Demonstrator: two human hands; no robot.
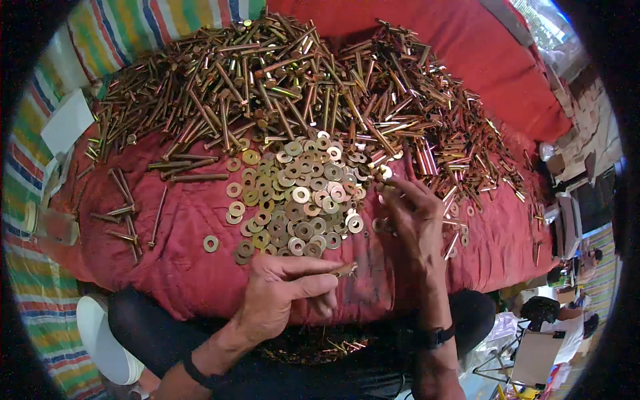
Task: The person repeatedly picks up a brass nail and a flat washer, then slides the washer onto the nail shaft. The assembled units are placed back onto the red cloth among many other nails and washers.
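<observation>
My left hand is closed, thumb and forefinger pinching a short brass-coloured metal piece whose far end catches the light. It hovers just in front of a heap of flat round washers. Farther off, my right hand is at the right edge of that heap, where bolts and washers meet. Its fingers are bent together by a shiny gold-coloured bit of metal; whether they grip it is hard to make out. Behind lies a large pile of long brassy bolts.
Smaller metal sleeves or bolts are heaped at right on the red cloth. Several loose bolts and a lone washer lie at left. A clear container and a white sheet sit at the left edge.
</observation>
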